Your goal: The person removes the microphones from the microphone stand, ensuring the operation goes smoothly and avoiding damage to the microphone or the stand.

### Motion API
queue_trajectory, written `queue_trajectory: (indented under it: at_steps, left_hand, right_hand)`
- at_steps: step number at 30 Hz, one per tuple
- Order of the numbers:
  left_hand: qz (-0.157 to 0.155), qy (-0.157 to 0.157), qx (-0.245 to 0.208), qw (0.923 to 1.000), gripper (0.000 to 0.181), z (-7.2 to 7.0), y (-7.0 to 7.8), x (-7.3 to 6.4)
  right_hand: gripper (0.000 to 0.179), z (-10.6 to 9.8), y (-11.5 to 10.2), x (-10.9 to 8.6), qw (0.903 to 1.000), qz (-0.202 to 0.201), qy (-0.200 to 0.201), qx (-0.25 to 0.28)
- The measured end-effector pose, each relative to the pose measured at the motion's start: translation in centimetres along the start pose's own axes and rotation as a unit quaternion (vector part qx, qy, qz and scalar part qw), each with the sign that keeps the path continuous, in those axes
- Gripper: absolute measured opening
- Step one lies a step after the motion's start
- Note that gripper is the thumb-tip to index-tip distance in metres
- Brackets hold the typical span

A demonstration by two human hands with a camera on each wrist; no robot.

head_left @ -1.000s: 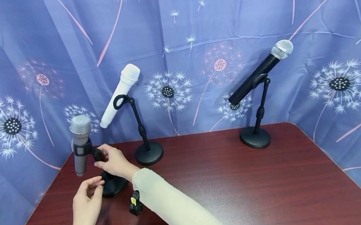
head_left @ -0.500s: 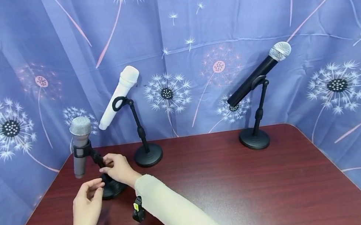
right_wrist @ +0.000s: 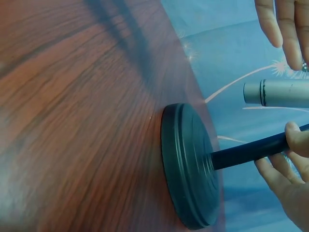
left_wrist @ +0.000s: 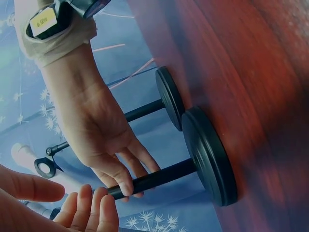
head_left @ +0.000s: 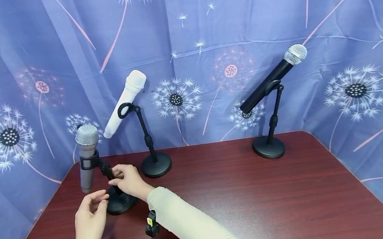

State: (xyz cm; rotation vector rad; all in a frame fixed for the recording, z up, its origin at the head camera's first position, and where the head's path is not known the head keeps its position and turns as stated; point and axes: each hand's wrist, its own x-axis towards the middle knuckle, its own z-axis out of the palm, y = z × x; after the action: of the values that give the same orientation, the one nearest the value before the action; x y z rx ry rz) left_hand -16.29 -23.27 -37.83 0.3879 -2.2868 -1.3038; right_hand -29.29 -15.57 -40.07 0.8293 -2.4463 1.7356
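Observation:
A grey microphone (head_left: 87,179) with a silver mesh head sits nearly upright in the clip of a black desk stand (head_left: 118,207) at the table's left. My right hand (head_left: 132,182) pinches that stand's pole (left_wrist: 166,175) between thumb and fingers, below the joint. Close by on the near left side is my left hand (head_left: 89,222), its fingers loosely bent with nothing between them. In the right wrist view, the left fingers (right_wrist: 291,36) are apart from the microphone's lower end (right_wrist: 277,93). The stand's round base (right_wrist: 190,166) appears to rest on the table.
Behind stands a second black stand (head_left: 156,165) with a white microphone (head_left: 124,103), tilted. A third stand (head_left: 268,148) at the back right holds a black microphone (head_left: 269,83). A blue dandelion-print curtain (head_left: 188,29) encloses the brown table (head_left: 257,198).
My right hand has slid lower on the pole. The grey microphone's stand has shifted slightly toward me and to the right. My left hand has hardly moved; the head view has shifted a little.

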Motion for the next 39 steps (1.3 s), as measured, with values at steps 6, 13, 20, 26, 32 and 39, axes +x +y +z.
queue_trajectory:
  at_steps: [6,13,20,26,32,39]
  left_hand:
    - [0.003,0.007,-0.008,0.9999,0.024,0.0,0.2,0.0]
    - [0.016,0.012,-0.021,0.9996,0.024,0.1,0.5,0.1]
    - [0.025,0.015,-0.035,0.9990,0.023,0.5,1.1,0.1]
    - [0.034,0.018,-0.046,0.9982,0.023,0.8,1.6,0.0]
    - [0.042,0.019,-0.061,0.9971,0.023,1.0,1.6,0.1]
    - [0.039,0.024,-0.067,0.9967,0.024,1.1,1.7,0.0]
  right_hand:
    - [0.020,-1.0,0.2,-0.6,0.9997,-0.010,-0.023,0.005]
    - [0.019,-2.7,0.4,-1.3,0.9988,-0.032,-0.037,0.004]
    - [0.020,-4.3,0.4,-2.1,0.9981,-0.047,-0.037,-0.010]
    - [0.021,-5.9,0.2,-2.8,0.9961,-0.071,-0.045,-0.027]
    - [0.020,-7.3,0.3,-3.5,0.9941,-0.094,-0.050,-0.022]
    - [0.018,-8.8,0.4,-4.3,0.9945,-0.091,-0.051,0.007]
